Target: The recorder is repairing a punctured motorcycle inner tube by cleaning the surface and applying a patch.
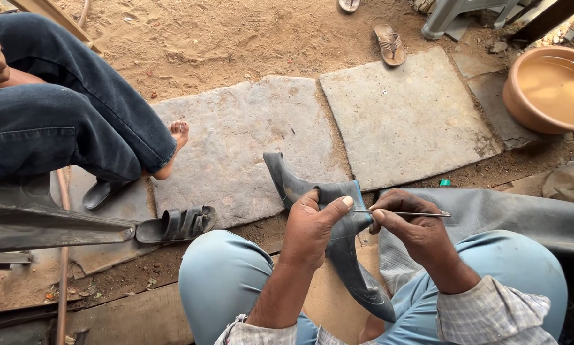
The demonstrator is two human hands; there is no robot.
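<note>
A strip of dark rubber inner tube [292, 182] runs from the stone slabs down between my knees. My left hand [311, 225] grips it at a fold, thumb pressed on top. My right hand [413, 225] pinches a thin metal needle-like tool [407, 213] that lies level, its tip at the fold by my left thumb. A wider sheet of grey rubber [510, 212] lies across my right thigh. I sit with both knees in light blue trousers [223, 275].
Another person in dark jeans [76, 108] sits at the left, bare foot [175, 144] on a slab, black sandals [175, 223] below. Flat stone slabs [408, 115] cover sandy ground. A water-filled clay basin [549, 86] stands at the right. A brown slipper [389, 43] lies beyond.
</note>
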